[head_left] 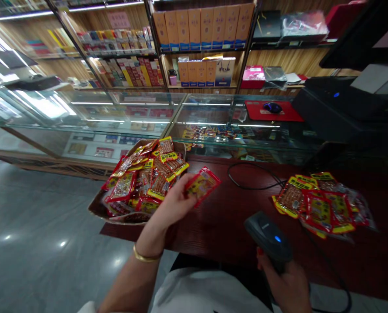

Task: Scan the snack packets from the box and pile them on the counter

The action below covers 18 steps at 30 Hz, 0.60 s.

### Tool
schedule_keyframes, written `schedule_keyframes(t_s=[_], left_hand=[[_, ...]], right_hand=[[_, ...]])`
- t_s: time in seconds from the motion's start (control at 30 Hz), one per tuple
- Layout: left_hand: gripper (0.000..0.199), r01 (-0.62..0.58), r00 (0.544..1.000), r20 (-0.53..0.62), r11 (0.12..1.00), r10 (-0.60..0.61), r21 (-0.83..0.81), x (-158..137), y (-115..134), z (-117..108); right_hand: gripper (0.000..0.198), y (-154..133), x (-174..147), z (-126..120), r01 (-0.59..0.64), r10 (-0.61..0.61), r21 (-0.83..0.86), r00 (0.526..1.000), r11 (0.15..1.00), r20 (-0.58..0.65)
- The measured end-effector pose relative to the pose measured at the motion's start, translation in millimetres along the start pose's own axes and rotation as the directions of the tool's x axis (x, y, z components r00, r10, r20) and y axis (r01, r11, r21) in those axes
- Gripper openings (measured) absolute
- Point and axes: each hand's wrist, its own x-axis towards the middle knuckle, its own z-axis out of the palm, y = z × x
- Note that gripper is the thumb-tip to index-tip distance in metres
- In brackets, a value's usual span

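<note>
Between the thumb and fingers of my left hand (174, 204) is a red snack packet (203, 184), held above the dark wooden counter. My right hand (287, 282) grips the handle of a black barcode scanner (269, 239) with a blue light on top; its nose points up and to the left. Beside my left hand stands a cardboard box (98, 208) heaped with red and yellow snack packets (146, 174). A pile of similar packets (321, 204) lies on the counter at the right, beyond the scanner.
A black cable (259, 188) loops across the dark wooden counter (210, 230). Behind it is a glass display case (210, 111) with a red mouse pad (255, 114) and mouse on top. A black checkout machine (344, 113) stands at the right. Stocked shelves (200, 52) line the back wall.
</note>
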Motion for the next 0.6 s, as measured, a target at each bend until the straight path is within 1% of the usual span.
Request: schedule_keyframes(t_s=[0.07, 0.13, 0.17, 0.23, 0.3, 0.33, 0.37, 0.4, 0.43, 0.47, 0.53, 0.6], left_hand=[[0.058, 0.080, 0.994, 0.079, 0.987, -0.069, -0.138, 6.3, -18.9, 30.6], [0.061, 0.195, 0.980, 0.086, 0.940, -0.178, -0.280, 13.1, -35.2, 51.6], [0.058, 0.249, 0.968, 0.074, 0.898, -0.239, -0.363, 16.7, -42.0, 58.8], [0.048, 0.314, 0.938, 0.046, 0.785, -0.344, -0.534, 24.6, -53.3, 68.8], [0.046, 0.340, 0.906, 0.042, 0.664, -0.422, -0.666, 32.7, -62.9, 76.3], [0.048, 0.333, 0.896, 0.037, 0.613, -0.444, -0.717, 36.2, -67.4, 80.1], [0.050, 0.316, 0.891, 0.029, 0.573, -0.453, -0.756, 39.2, -71.7, 83.9], [0.051, 0.292, 0.892, 0.014, 0.553, -0.451, -0.781, 41.4, -75.7, 87.9], [0.052, 0.258, 0.900, -0.012, 0.554, -0.436, -0.791, 42.9, -79.4, 91.6], [0.052, 0.221, 0.910, -0.044, 0.574, -0.412, -0.788, 43.7, -82.7, 95.0], [0.050, 0.173, 0.927, -0.098, 0.645, -0.362, -0.745, 44.0, -87.5, 99.8], [0.049, 0.145, 0.934, -0.137, 0.702, -0.330, -0.697, 43.9, -90.3, 101.5]], right_hand=[[0.061, 0.0, -0.8, -2.4, 0.010, -0.010, 0.003, 1.000, 1.000, -0.007], [0.060, 1.0, -2.2, -5.0, -0.003, 0.003, 0.025, 1.000, 1.000, -0.002], [0.059, 1.4, -2.8, -6.2, -0.015, 0.015, 0.036, 1.000, 0.999, -0.002], [0.057, 2.0, -3.3, -8.2, -0.035, 0.036, 0.048, 0.999, 0.998, -0.005], [0.055, 2.3, -2.1, -9.3, -0.027, 0.027, 0.039, 1.000, 0.999, 0.000], [0.055, 2.4, -0.8, -9.6, -0.003, 0.002, 0.030, 1.000, 1.000, 0.012], [0.054, 2.4, 0.6, -9.6, 0.028, -0.029, 0.018, 0.999, 0.999, 0.023], [0.054, 2.4, 2.0, -9.4, 0.064, -0.064, 0.003, 0.997, 0.998, 0.035], [0.053, 2.3, 3.2, -8.9, 0.100, -0.099, -0.010, 0.994, 0.995, 0.047], [0.053, 2.0, 4.0, -8.1, 0.133, -0.131, -0.020, 0.990, 0.991, 0.055], [0.052, 1.0, 4.5, -6.1, 0.170, -0.168, -0.040, 0.984, 0.985, 0.064], [0.053, 0.0, 4.0, -3.7, 0.182, -0.177, -0.052, 0.981, 0.982, 0.085]])
